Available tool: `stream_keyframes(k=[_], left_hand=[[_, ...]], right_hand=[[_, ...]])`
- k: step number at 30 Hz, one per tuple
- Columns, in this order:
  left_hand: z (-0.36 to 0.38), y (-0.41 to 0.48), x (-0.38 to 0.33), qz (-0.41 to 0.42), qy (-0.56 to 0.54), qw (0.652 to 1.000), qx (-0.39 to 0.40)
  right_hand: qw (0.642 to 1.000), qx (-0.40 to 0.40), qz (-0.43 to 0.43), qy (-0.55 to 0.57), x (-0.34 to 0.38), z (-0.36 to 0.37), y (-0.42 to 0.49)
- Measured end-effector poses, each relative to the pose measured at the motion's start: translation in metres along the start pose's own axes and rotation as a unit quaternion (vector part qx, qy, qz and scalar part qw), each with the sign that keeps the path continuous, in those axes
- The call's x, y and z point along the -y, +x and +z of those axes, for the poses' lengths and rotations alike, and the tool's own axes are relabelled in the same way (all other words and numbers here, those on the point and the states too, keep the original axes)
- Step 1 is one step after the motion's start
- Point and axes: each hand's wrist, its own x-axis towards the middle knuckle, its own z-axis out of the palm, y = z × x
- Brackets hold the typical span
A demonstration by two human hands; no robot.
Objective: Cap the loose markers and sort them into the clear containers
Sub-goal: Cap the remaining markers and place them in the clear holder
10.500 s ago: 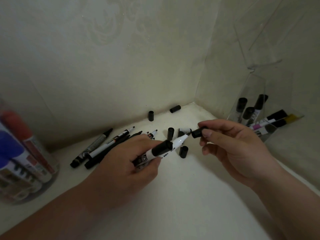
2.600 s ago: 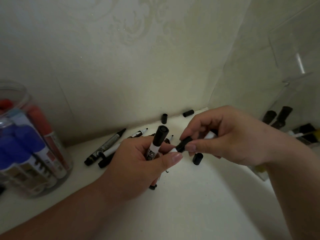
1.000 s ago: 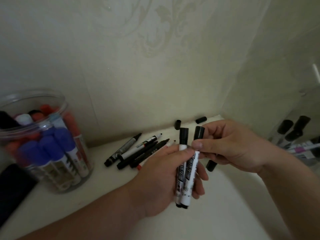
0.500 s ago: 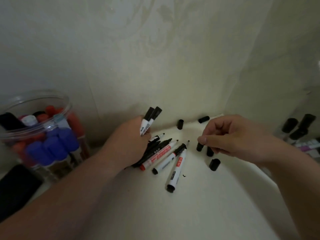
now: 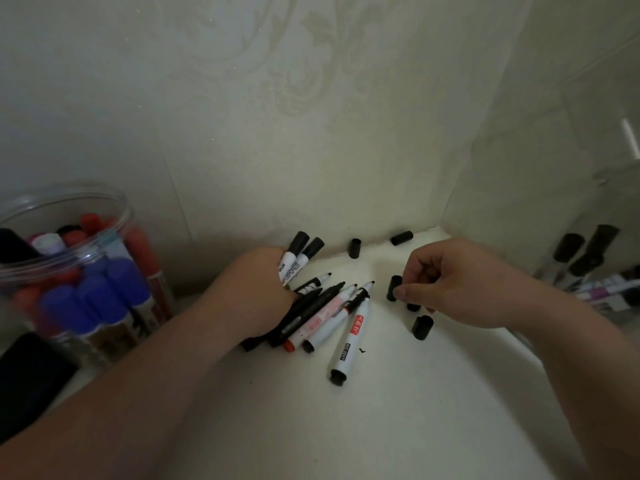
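Markers [image 5: 298, 258] in left hand [image 5: 256, 292] point caps-up; right hand [image 5: 460, 282] seemingly pinches cap [image 5: 394, 287].

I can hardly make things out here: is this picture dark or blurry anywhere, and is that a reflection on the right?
Head view: dim, flat light; the jar at left is smeared by blur; a bright glare streak lies on the clear container at right; the loose markers mid-frame look fairly sharp.

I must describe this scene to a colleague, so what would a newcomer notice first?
At the centre, the left hand grips two capped markers over a fan of uncapped markers. Beside them, the right hand pinches a black cap. A clear jar of red and blue markers stands far left.
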Motion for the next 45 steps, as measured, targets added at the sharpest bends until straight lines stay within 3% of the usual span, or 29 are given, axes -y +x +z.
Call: stream_keyframes(k=[3, 6, 11, 14, 18, 22, 28, 33, 37, 45], left_hand=[[-0.004, 0.000, -0.003, -0.004, -0.037, 0.998, -0.050], [-0.016, 0.003, 0.005, 0.003, 0.002, 0.995, -0.097], [-0.019, 0.003, 0.014, 0.015, 0.149, 0.989, 0.018], [-0.015, 0.004, 0.015, 0.008, 0.196, 0.976, 0.093], [-0.008, 0.004, 0.011, -0.006, 0.110, 0.989, 0.101], [0.003, -0.005, -0.002, -0.037, -0.060, 0.991, 0.118], [0.014, -0.008, -0.009, 0.001, -0.061, 0.996, 0.062], [0.017, -0.011, -0.015, 0.058, -0.049, 0.995, 0.057], [0.019, -0.013, -0.020, 0.057, -0.043, 0.997, 0.029], [0.036, -0.006, -0.031, 0.091, -0.014, 0.996, -0.007]], right_hand=[[0.999, -0.012, -0.022, -0.048, 0.005, 0.003, -0.003], [0.995, 0.006, -0.039, -0.096, 0.017, 0.008, -0.011], [0.973, 0.069, -0.052, -0.216, 0.031, 0.025, -0.022], [0.966, 0.115, -0.042, -0.229, 0.033, 0.030, -0.025], [0.967, 0.132, -0.026, -0.218, 0.032, 0.027, -0.024], [0.963, 0.132, -0.014, -0.234, 0.029, 0.022, -0.025], [0.965, 0.128, -0.006, -0.228, 0.025, 0.020, -0.023], [0.978, 0.138, -0.047, -0.148, 0.021, 0.004, -0.021], [0.991, 0.104, -0.054, 0.058, 0.011, -0.024, -0.020], [0.952, -0.034, 0.004, 0.305, -0.014, -0.031, 0.001]])
